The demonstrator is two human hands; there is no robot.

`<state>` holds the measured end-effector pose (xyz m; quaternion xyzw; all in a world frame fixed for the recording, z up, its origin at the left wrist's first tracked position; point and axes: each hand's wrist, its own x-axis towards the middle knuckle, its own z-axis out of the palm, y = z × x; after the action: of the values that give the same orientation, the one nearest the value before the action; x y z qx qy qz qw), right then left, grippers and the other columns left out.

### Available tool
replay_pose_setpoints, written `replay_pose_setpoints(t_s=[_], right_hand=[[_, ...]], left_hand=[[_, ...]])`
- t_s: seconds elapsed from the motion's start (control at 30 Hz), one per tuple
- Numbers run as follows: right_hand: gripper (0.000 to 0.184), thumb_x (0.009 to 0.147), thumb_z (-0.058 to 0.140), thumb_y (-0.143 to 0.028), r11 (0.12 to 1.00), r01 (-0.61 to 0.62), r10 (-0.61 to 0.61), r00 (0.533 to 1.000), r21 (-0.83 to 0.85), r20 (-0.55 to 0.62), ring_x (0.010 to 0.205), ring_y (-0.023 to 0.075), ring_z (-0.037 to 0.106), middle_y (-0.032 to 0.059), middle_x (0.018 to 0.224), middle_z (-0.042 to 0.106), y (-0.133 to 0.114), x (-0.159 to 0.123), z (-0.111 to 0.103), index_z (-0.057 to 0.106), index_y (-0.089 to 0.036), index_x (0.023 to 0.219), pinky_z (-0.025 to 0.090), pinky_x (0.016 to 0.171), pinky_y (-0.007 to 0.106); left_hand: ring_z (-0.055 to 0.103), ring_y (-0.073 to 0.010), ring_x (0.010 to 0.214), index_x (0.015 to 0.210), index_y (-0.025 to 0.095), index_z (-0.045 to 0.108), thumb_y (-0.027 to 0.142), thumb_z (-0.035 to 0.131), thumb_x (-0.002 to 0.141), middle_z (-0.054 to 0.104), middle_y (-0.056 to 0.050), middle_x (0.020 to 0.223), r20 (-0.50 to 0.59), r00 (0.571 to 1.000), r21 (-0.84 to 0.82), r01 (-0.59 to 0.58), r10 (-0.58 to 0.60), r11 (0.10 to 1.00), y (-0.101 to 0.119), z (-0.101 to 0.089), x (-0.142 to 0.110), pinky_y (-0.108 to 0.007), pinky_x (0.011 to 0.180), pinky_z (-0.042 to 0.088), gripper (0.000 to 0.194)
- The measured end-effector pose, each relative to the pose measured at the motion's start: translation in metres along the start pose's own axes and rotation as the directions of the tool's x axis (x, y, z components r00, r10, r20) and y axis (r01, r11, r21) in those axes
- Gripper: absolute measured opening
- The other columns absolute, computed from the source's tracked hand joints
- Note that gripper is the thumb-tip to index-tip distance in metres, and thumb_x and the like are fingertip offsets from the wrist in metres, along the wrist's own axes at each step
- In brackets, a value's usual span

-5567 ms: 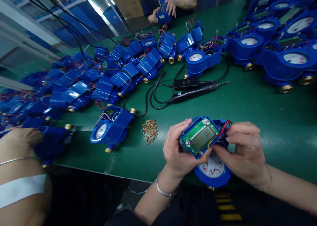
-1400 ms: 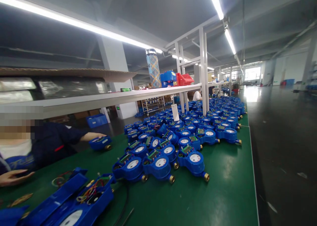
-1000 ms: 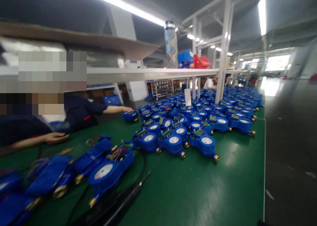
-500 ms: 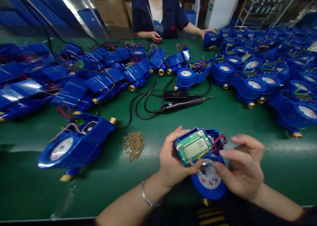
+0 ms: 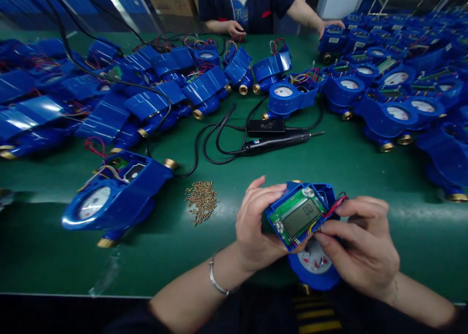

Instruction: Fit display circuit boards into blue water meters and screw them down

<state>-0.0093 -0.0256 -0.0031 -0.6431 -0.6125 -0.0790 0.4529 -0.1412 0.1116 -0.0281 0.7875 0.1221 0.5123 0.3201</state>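
A blue water meter (image 5: 314,273) with a round dial is tilted up near the table's front edge. My left hand (image 5: 254,222) grips its housing from the left side, fingers behind and thumb in front. In the open housing a green circuit board (image 5: 292,205) carries a grey LCD display (image 5: 302,218). My right hand (image 5: 361,246) is closed at the housing's right side, thumb and forefinger pinched by the thin coloured wires (image 5: 312,226). Red and black wires (image 5: 334,207) loop up against its upper fingers. The exact grip at the fingertips is partly hidden.
A pile of small brass screws (image 5: 202,202) lies left of my hands. Beyond is a black electric screwdriver (image 5: 278,144) with its cable. Another open meter (image 5: 120,197) rests at left; many more line both sides. Across the table, a co-worker's hand (image 5: 331,26) touches a meter.
My right hand has moved from the clear dial area up to the wires and closed its fingers there. The meter has tilted slightly in my left hand, and the camera view has dipped.
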Motion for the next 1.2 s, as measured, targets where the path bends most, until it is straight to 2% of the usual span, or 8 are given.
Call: replay_pose_setpoints(t_s=[0.13, 0.3, 0.57, 0.9, 1.2], right_hand=[[0.003, 0.085, 0.067, -0.015, 0.998, -0.026, 0.026, 1.000, 0.054, -0.009, 0.096, 0.0232, 0.045, 0.0071, 0.098, 0.052, 0.0029, -0.0008, 0.0014, 0.066, -0.017, 0.087, 0.037, 0.080, 0.039], [0.015, 0.080, 0.075, -0.016, 0.986, -0.090, 0.100, 0.993, 0.144, -0.063, 0.093, 0.0226, 0.048, 0.0064, 0.097, 0.054, 0.0071, -0.0026, 0.0043, 0.066, -0.017, 0.091, 0.038, 0.080, 0.040], [0.012, 0.082, 0.073, -0.018, 0.971, -0.146, 0.144, 0.989, 0.189, 0.023, 0.096, 0.0223, 0.046, 0.0055, 0.101, 0.050, 0.0051, 0.0017, -0.0001, 0.071, -0.025, 0.092, 0.038, 0.077, 0.039], [0.009, 0.083, 0.073, -0.020, 0.948, -0.219, 0.209, 0.976, 0.233, 0.068, 0.097, 0.0203, 0.045, 0.0040, 0.103, 0.048, 0.0040, 0.0029, 0.0009, 0.071, -0.026, 0.090, 0.037, 0.077, 0.036], [0.004, 0.084, 0.072, -0.021, 0.921, -0.260, 0.246, 0.966, 0.289, 0.084, 0.097, 0.0180, 0.045, 0.0024, 0.101, 0.047, 0.0021, 0.0016, 0.0020, 0.071, -0.025, 0.085, 0.036, 0.079, 0.033]], left_hand=[[0.070, -0.0232, 0.092, 0.115, 0.016, 0.053, 0.036, 0.086, 0.053, 0.070, -0.011, 0.105, 0.005, 1.000, 0.008, -0.030, 0.030, 1.000, -0.0004, 0.0001, 0.0003, -0.052, 0.098, 0.051, 0.072], [0.070, -0.0230, 0.092, 0.114, 0.018, 0.053, 0.039, 0.085, 0.055, 0.070, -0.010, 0.105, 0.024, 1.000, -0.006, 0.002, -0.002, 1.000, 0.0007, 0.0014, 0.0002, -0.049, 0.094, 0.055, 0.071], [0.070, -0.0228, 0.093, 0.117, 0.019, 0.052, 0.039, 0.085, 0.055, 0.070, -0.009, 0.104, 0.045, 0.999, -0.024, 0.016, -0.015, 1.000, -0.0022, 0.0024, -0.0009, -0.045, 0.092, 0.057, 0.073], [0.069, -0.0226, 0.096, 0.114, 0.017, 0.054, 0.042, 0.085, 0.056, 0.070, -0.010, 0.104, 0.053, 0.995, -0.070, 0.084, -0.080, 0.994, 0.0006, 0.0051, -0.0006, -0.040, 0.088, 0.057, 0.070], [0.068, -0.0241, 0.098, 0.115, 0.017, 0.055, 0.042, 0.087, 0.053, 0.070, -0.011, 0.107, 0.093, 0.992, -0.116, 0.095, -0.084, 0.989, -0.0002, 0.0037, -0.0002, -0.040, 0.088, 0.058, 0.073]])
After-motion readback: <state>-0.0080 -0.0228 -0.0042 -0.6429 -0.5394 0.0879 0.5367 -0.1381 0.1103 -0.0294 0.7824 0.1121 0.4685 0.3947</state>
